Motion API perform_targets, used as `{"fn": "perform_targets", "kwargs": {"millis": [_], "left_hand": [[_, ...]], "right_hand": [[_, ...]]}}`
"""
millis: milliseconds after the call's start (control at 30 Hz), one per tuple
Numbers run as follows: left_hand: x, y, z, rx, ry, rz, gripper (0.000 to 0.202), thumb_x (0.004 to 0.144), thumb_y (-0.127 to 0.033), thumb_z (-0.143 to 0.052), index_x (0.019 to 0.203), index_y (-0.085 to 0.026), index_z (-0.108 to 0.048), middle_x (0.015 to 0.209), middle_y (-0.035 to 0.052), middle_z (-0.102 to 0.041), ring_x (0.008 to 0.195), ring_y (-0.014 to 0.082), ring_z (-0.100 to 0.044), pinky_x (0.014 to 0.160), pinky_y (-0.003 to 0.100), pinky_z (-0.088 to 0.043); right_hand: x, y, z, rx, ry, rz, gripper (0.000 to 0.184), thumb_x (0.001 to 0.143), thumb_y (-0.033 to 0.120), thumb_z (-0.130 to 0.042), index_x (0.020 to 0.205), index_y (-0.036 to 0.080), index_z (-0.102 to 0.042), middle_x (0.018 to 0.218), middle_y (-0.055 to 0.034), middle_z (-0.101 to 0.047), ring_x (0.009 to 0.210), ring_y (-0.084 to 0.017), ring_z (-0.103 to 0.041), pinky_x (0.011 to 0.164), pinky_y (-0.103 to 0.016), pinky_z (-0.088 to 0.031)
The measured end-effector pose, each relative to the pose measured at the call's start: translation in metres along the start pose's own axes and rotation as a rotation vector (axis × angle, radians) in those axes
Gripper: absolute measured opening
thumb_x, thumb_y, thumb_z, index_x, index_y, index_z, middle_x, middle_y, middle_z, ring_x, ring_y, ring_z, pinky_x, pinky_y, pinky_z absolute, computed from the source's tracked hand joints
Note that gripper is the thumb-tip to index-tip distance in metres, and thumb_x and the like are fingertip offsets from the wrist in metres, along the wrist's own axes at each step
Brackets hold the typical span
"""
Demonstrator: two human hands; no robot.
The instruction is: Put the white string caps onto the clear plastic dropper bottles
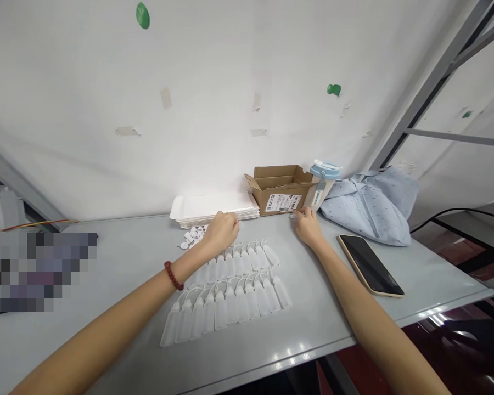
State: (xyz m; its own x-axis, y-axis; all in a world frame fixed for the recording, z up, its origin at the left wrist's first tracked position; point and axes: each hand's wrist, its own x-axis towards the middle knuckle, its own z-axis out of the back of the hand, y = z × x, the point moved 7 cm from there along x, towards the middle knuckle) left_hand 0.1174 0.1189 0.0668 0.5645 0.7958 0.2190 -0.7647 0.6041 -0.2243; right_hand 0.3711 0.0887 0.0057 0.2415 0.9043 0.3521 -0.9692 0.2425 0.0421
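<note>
My left hand (pixel 221 231) is closed above the back row of bottles, in front of the white stack. A small pale bit shows at its fingertips, too small to name. My right hand (pixel 308 226) reaches to the front of the cardboard box (pixel 282 200), its fingers pinched near the tabletop with a small clear piece beside them. Two rows of translucent squeeze bottles lie between my arms, a front row (pixel 220 310) and a back row (pixel 230 265), with thin white loops at their necks. Small white caps (pixel 194 236) are heaped left of my left hand, partly hidden by it.
A stack of white flat sheets or envelopes (pixel 214 206) lies against the wall. Right of the box stand a blue-lidded cup (pixel 323 178) and a light blue cloth bag (pixel 370 206). A phone (pixel 370 266) lies beside my right forearm. A pixelated object (pixel 41 271) sits at left.
</note>
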Motion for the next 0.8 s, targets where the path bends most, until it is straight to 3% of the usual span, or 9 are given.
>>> {"fn": "perform_targets", "kwargs": {"millis": [100,167,300,500,600,733,800], "left_hand": [[-0.034,-0.003,0.017,-0.107,-0.064,-0.046,0.021,0.085,-0.017,-0.038,0.082,-0.018,-0.059,0.089,0.004,-0.066,0.091,0.019,-0.057,0.075,0.029,-0.046],[-0.06,0.004,0.026,-0.31,-0.137,-0.037,0.02,0.086,-0.022,-0.041,0.079,-0.02,-0.059,0.085,0.0021,-0.065,0.086,0.0185,-0.057,0.07,0.029,-0.047],[-0.096,0.028,0.026,-0.464,-0.187,0.066,0.019,0.085,-0.03,-0.044,0.083,-0.022,-0.061,0.083,0.0025,-0.063,0.082,0.0186,-0.056,0.057,0.025,-0.045],[-0.101,0.032,0.026,-0.526,-0.227,0.098,0.016,0.085,-0.025,-0.047,0.079,-0.021,-0.061,0.083,0.0016,-0.064,0.085,0.0179,-0.054,0.058,0.024,-0.043],[-0.102,0.028,0.026,-0.56,-0.219,0.115,0.015,0.084,-0.023,-0.048,0.079,-0.021,-0.062,0.083,0.0012,-0.065,0.082,0.0173,-0.055,0.063,0.026,-0.044],[-0.105,0.026,0.025,-0.63,-0.214,0.164,0.014,0.083,-0.023,-0.049,0.078,-0.022,-0.062,0.085,-0.0001,-0.066,0.079,0.0167,-0.056,0.068,0.028,-0.045],[-0.105,0.025,0.024,-0.659,-0.198,0.177,0.014,0.083,-0.023,-0.05,0.077,-0.022,-0.062,0.085,-0.0003,-0.067,0.079,0.0168,-0.056,0.069,0.029,-0.045]], "right_hand": [[-0.001,-0.001,0.003,-0.002,0.004,0.003,0.042,0.079,0.006,-0.037,0.116,0.01,-0.057,0.117,-0.0186,-0.048,0.105,-0.032,-0.044,0.084,-0.042,-0.04],[-0.001,0.001,0.004,0.009,0.016,0.015,0.043,0.078,0.004,-0.036,0.113,0.011,-0.059,0.118,-0.0171,-0.049,0.104,-0.031,-0.046,0.084,-0.04,-0.04],[-0.002,0.006,0.006,0.065,0.053,0.034,0.036,0.079,0.006,-0.037,0.102,0.01,-0.064,0.121,-0.0163,-0.051,0.101,-0.028,-0.051,0.086,-0.036,-0.04],[-0.002,0.004,0.017,0.201,0.067,-0.033,0.028,0.081,0.016,-0.04,0.089,0.01,-0.066,0.112,-0.0197,-0.057,0.09,-0.026,-0.058,0.083,-0.035,-0.042],[-0.004,0.008,0.025,0.31,0.064,-0.055,0.024,0.076,0.016,-0.043,0.087,0.012,-0.064,0.098,-0.0161,-0.064,0.08,-0.023,-0.061,0.08,-0.035,-0.044],[-0.018,0.036,0.034,0.506,0.087,-0.023,0.021,0.076,0.025,-0.047,0.09,0.014,-0.06,0.078,-0.008,-0.068,0.072,-0.021,-0.064,0.068,-0.03,-0.049],[-0.028,0.056,0.039,0.595,0.093,0.015,0.019,0.078,0.031,-0.049,0.085,0.016,-0.058,0.082,-0.0076,-0.068,0.075,-0.019,-0.064,0.068,-0.028,-0.05]]}}
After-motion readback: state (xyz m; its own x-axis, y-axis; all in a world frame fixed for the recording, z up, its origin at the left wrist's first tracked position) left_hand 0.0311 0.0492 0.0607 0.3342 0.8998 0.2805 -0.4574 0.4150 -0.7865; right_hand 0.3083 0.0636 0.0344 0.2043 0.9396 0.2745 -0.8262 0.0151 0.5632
